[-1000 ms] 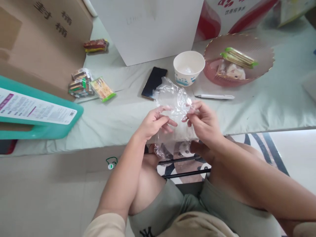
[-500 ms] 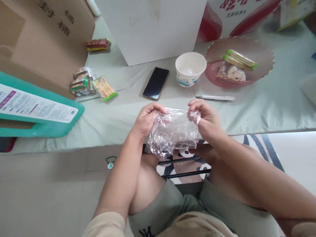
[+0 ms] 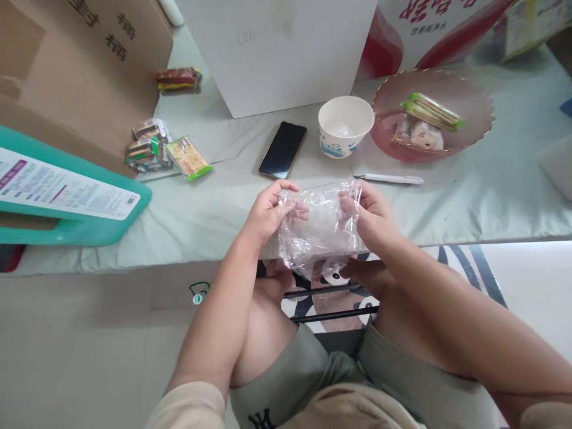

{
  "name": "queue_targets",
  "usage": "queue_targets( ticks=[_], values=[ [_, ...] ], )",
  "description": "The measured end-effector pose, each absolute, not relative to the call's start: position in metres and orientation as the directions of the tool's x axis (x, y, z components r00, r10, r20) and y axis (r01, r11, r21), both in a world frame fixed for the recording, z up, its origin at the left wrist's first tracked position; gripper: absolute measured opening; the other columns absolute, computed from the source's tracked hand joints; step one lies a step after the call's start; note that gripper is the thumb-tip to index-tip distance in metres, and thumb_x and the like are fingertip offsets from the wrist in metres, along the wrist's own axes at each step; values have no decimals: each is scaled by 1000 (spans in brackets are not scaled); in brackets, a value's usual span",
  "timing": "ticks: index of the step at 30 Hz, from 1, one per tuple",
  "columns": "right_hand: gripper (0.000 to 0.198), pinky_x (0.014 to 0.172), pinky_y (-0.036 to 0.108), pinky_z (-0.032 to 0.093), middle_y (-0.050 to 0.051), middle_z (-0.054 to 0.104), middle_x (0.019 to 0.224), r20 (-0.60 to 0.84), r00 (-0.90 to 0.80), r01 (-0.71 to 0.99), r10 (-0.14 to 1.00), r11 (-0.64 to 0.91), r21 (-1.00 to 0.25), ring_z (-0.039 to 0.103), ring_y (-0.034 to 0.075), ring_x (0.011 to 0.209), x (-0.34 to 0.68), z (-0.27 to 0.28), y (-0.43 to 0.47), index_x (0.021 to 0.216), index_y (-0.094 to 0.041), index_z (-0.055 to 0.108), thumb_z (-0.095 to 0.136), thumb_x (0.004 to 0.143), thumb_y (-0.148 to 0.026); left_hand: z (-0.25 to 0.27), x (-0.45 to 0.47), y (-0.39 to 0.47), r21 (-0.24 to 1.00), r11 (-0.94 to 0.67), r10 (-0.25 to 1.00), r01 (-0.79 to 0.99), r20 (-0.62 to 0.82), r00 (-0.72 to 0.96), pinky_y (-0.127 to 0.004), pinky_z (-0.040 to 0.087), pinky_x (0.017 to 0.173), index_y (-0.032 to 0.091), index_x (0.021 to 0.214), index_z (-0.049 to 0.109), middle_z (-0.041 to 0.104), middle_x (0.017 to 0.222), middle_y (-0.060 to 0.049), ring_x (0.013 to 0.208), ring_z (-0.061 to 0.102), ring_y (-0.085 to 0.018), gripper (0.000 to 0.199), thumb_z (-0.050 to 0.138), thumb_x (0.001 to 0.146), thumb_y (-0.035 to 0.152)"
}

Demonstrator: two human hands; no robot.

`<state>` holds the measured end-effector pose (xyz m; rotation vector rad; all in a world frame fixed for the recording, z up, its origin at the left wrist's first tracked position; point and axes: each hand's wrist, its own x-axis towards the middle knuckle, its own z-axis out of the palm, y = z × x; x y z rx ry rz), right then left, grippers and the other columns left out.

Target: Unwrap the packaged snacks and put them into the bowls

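Note:
A crinkled clear plastic bag (image 3: 319, 229) is stretched between my two hands at the table's front edge. My left hand (image 3: 270, 213) grips its left side, with the fingertips showing through the film. On the opposite side, my right hand (image 3: 370, 211) is closed on the bag's upper right, its fingers seen behind the plastic. Just beyond my hands lie a black phone (image 3: 283, 149) and a white pen (image 3: 391, 179). A white paper cup (image 3: 345, 128) with blue print stands upright between them.
A pink glass bowl (image 3: 476, 113) holding wrapped snacks stands at the right. Packaged biscuits (image 3: 189, 158) and a wrapped snack bar (image 3: 177, 78) lie at left, near a cardboard box (image 3: 89, 71) and a green-handled container (image 3: 120, 229). A white box (image 3: 281, 53) stands at the back.
The bag has been spread flatter and wider, its top edge raised. My left fingers have opened somewhat behind the film, and my right hand has shifted slightly.

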<state>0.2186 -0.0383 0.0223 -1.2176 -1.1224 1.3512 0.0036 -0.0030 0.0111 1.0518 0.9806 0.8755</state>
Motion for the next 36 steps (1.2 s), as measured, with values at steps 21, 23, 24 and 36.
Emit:
queue_targets(
  ticks=[21,23,24,36],
  values=[
    [72,67,35,56,-6,61,80,-166,1,-88,986,-165,-982,66,16,66,223,6,-30,141,-31,40,68,76,-16,9,1,-7,963,114,978,-242,-66,200,-30,54,70,26,122,60,71,98,-4,87,71,-20,45,63,80,43],
    [77,69,36,56,-7,61,79,-126,4,-128,992,-125,-984,65,16,67,221,6,-30,145,-33,38,70,76,-17,12,3,-9,940,238,954,-243,-179,240,-28,52,64,29,130,50,71,92,-2,76,71,-19,62,75,76,44],
    [79,69,35,56,-7,61,80,-125,12,-156,992,-122,-980,65,16,68,221,6,-30,146,-35,37,72,76,-20,14,4,-10,936,284,940,-210,-228,253,-27,51,63,28,129,48,71,88,0,71,71,-17,68,82,72,40],
    [34,70,30,54,0,71,84,-289,-158,-244,944,-321,-915,66,14,75,213,16,-34,86,-22,63,83,72,-46,19,4,-10,881,420,867,-215,-320,383,-29,58,75,16,95,68,79,84,-7,82,77,-20,45,92,62,34]
  ],
)
